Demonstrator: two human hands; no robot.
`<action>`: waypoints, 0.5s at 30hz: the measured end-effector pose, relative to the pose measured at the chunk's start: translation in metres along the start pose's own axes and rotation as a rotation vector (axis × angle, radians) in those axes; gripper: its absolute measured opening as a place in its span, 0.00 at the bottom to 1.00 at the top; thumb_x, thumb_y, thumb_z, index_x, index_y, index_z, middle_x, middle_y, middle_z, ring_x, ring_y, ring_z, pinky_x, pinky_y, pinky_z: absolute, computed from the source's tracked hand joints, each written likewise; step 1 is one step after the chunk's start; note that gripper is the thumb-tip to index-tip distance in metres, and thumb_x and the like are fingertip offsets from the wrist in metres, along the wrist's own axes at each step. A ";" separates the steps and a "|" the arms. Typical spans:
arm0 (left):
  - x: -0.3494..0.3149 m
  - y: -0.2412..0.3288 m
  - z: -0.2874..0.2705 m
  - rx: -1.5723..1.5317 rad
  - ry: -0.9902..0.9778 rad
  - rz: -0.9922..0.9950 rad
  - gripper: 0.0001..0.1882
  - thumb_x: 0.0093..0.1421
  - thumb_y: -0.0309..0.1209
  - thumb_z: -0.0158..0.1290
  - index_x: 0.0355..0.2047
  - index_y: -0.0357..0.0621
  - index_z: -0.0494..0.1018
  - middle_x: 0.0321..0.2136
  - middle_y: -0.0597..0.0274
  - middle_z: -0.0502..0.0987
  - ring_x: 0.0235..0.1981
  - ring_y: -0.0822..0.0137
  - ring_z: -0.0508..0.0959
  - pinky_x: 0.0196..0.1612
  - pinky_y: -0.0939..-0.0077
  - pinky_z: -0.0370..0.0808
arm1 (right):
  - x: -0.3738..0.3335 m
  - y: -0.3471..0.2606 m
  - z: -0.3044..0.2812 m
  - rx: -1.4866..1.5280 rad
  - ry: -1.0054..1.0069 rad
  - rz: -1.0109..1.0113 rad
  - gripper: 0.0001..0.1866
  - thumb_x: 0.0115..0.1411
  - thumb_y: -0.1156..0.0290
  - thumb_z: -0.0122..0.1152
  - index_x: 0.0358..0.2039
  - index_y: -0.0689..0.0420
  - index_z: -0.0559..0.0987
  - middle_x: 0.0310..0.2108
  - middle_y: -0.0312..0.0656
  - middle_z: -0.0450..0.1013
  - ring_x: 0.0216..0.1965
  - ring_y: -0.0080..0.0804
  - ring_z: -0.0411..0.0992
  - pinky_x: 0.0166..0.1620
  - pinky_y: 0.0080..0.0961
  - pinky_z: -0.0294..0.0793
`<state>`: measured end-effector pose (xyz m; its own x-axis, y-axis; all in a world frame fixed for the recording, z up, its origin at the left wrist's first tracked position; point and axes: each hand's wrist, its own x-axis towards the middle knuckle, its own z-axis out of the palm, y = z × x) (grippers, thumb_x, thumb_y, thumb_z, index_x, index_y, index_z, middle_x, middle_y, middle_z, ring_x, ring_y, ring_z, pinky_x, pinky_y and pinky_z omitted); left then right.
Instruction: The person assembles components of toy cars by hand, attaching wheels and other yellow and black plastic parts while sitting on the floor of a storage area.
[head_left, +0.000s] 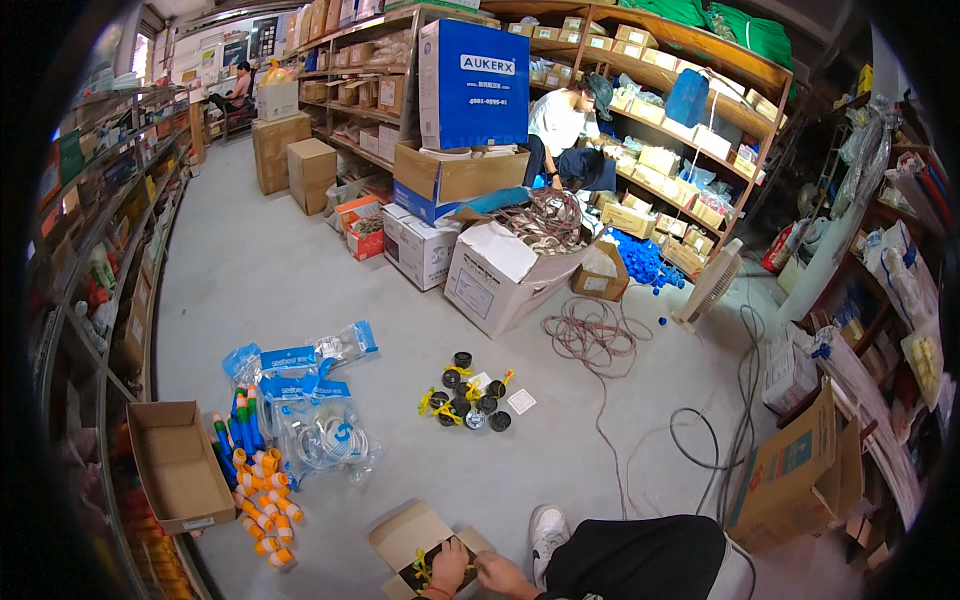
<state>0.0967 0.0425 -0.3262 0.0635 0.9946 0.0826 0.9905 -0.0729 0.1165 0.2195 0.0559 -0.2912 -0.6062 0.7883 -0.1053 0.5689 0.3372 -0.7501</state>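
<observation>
At the bottom of the head view, a small open cardboard box [398, 532] stands on the floor with its flaps spread. Dark contents with bits of yellow show inside it. My left hand [449, 565] reaches over the box opening, fingers bent and closed beside the yellow strips; what they grip is hidden. Close to its right, my right hand [502, 574] is at the box's right side with its fingers pressed together, their tips hidden. On the floor ahead lies a cluster of round black caps [461, 405], several with yellow strips attached, beside a small white card [521, 401].
To the left are orange-and-white fittings [268, 508], clear plastic bags [325, 435] with blue headers and an empty carton [180, 462]. Cables [600, 335] coil ahead, near a fan [712, 284]. A person [568, 130] sits by the far shelves. A large carton [795, 470] stands right.
</observation>
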 end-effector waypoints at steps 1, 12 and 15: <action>0.000 0.000 -0.003 -0.002 0.002 -0.002 0.10 0.39 0.26 0.45 0.25 0.37 0.66 0.27 0.58 0.64 0.31 0.62 0.65 0.27 0.76 0.67 | 0.000 0.001 0.000 -0.004 -0.002 -0.001 0.12 0.44 0.71 0.43 0.29 0.63 0.67 0.28 0.54 0.64 0.32 0.49 0.61 0.37 0.35 0.61; -0.006 -0.010 -0.026 0.277 0.065 0.184 0.10 0.43 0.33 0.42 0.27 0.45 0.65 0.25 0.64 0.63 0.29 0.67 0.64 0.27 0.70 0.63 | -0.008 0.017 0.008 -0.161 -0.014 -0.095 0.10 0.40 0.73 0.47 0.27 0.58 0.67 0.26 0.47 0.63 0.30 0.45 0.63 0.33 0.32 0.64; -0.010 -0.015 -0.021 0.273 0.131 0.183 0.09 0.42 0.32 0.42 0.25 0.44 0.66 0.24 0.63 0.64 0.28 0.67 0.65 0.27 0.72 0.64 | -0.005 0.009 0.004 -0.108 -0.091 -0.039 0.10 0.40 0.72 0.47 0.26 0.58 0.67 0.26 0.48 0.63 0.30 0.45 0.63 0.34 0.33 0.63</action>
<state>0.0788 0.0317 -0.3079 0.2440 0.9477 0.2059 0.9614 -0.2085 -0.1798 0.2259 0.0531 -0.3000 -0.6743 0.7252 -0.1395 0.5973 0.4245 -0.6804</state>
